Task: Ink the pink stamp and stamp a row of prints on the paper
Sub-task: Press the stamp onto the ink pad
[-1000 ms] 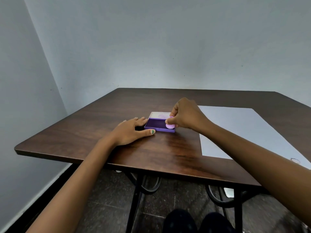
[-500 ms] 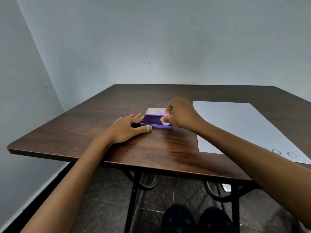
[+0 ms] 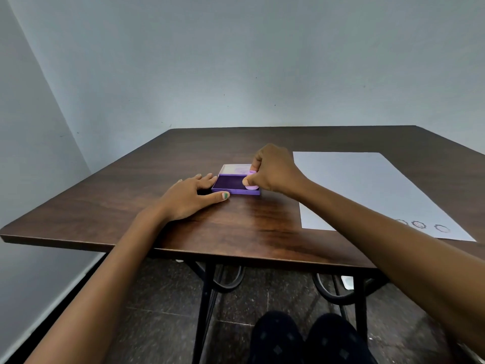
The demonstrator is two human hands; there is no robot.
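Right hand (image 3: 275,170) pinches the pink stamp (image 3: 252,185) down on the ink pad (image 3: 231,183) to load it. Left hand (image 3: 193,197), flat and empty, braces the pad's edge against sliding.

No readable text, brand, number or label shows anywhere in the view. The only marks are three small round stamped prints (image 3: 418,224) in a row near the front edge of the white paper (image 3: 367,185), each a dark ring with a scalloped outline; whatever sits inside the rings is too small and blurred to make out, and the leftmost is partly hidden behind the forearm. The pale inner face of the ink pad's open lid (image 3: 236,169) carries a faint purple smudge, with no letters that can be told. The pink stamp (image 3: 252,187) shows no writing either.
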